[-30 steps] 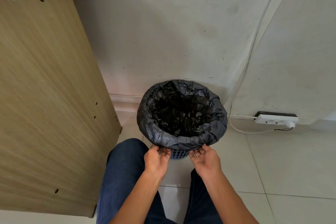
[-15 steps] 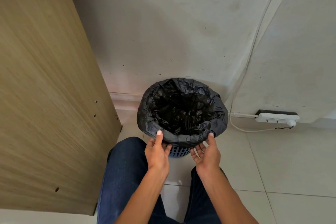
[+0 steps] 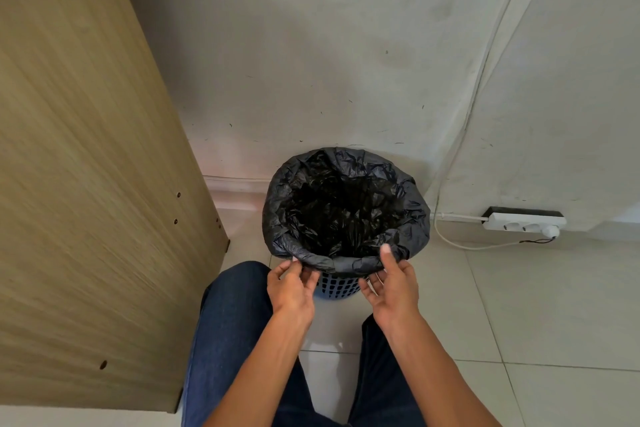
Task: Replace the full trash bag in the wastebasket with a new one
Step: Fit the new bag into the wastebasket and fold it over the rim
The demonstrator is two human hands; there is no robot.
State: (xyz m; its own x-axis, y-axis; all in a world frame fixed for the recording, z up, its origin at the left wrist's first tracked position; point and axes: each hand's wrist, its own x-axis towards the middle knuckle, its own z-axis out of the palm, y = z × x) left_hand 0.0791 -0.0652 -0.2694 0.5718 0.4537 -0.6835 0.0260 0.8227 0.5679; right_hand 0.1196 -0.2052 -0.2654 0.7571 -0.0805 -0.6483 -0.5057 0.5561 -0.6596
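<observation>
— Where is the wastebasket (image 3: 334, 288)?

— On the tiled floor (image 3: 519, 305), close to the wall (image 3: 311, 62), with a wooden panel (image 3: 86, 166) to one side and a power strip (image 3: 523, 221) to the other. It's blue and perforated, and only its near lower wall shows.

— And the trash bag (image 3: 346, 211)?

— Black, sitting inside the basket, with its mouth folded out over the rim all the way round.

— What are the hands doing?

— Both are at the near edge. The left hand (image 3: 292, 291) pinches the lower hem of the fold between thumb and fingertips. The right hand (image 3: 393, 288) is loose: its thumb (image 3: 385, 250) rests on top of the fold, and the fingers hang relaxed below it, gripping nothing.

— So how far along is it?

— Hard to say for sure. Inside I see only crumpled black plastic, no rubbish, and there is no second bag in view. My guess is that this is the fresh bag getting its cuff tidied, which would leave very little to do. If it's the old bag, everything remains: lifting it out, then fitting a new one.
</observation>
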